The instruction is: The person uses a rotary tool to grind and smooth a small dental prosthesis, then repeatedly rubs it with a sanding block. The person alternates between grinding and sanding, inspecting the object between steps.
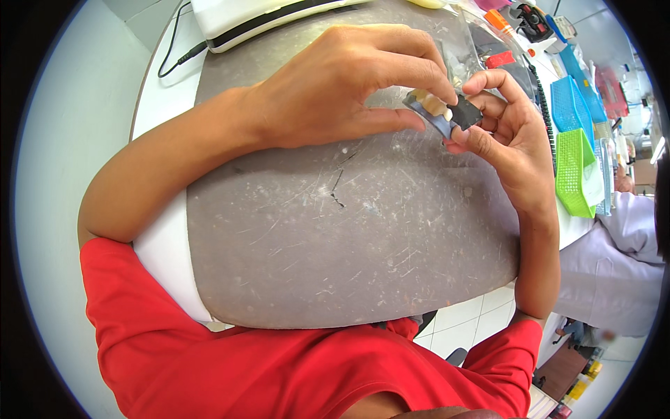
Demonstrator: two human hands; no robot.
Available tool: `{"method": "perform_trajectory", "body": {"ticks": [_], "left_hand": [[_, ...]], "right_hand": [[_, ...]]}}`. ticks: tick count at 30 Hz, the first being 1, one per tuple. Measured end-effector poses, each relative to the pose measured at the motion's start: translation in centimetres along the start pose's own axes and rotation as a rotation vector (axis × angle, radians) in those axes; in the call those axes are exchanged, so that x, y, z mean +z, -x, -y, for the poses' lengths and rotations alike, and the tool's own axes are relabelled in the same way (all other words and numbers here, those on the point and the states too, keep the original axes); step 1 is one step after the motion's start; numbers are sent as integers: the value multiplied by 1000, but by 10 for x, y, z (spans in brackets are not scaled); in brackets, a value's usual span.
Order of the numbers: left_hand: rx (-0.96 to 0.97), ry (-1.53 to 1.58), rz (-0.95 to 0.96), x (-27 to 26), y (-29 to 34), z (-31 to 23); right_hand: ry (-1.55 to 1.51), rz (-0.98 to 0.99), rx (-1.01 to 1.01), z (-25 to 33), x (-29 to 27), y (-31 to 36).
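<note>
A small dental model point(431, 105) with cream teeth on a blue-grey base is above the far right of the work mat. My right hand point(513, 129) holds it by its right end, the thumb against the base and the fingers bent behind. A flat black piece point(466, 113) sits at that same end, between the right thumb and fingertips; how it joins the model I cannot tell. My left hand point(363, 80) reaches over from the left, thumb and fingers spread around the model's left side. One left fingertip is at the teeth near the black piece.
A scratched grey mat point(335, 244) covers the table. At the far left stands a white device point(265, 21) with a plugged-in black cable point(188, 56). Blue point(571, 105) and green baskets point(576, 174) line the right side. Another person in a pale lavender top point(614, 265) is at right.
</note>
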State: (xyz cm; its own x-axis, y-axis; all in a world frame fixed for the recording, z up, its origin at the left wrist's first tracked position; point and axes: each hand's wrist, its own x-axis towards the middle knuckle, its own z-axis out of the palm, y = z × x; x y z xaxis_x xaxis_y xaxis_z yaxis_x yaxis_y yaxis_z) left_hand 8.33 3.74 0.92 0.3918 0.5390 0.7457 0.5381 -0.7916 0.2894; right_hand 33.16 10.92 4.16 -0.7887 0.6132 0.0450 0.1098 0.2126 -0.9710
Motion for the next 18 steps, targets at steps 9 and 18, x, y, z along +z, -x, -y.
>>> {"method": "perform_trajectory", "body": {"ticks": [9,18], "left_hand": [[-13,1,83,-1,0,-5],[-39,9,200,3,5,1]], "right_hand": [[67,15,-6,2,1,2],[501,-54,-224,-6,14,7]]}}
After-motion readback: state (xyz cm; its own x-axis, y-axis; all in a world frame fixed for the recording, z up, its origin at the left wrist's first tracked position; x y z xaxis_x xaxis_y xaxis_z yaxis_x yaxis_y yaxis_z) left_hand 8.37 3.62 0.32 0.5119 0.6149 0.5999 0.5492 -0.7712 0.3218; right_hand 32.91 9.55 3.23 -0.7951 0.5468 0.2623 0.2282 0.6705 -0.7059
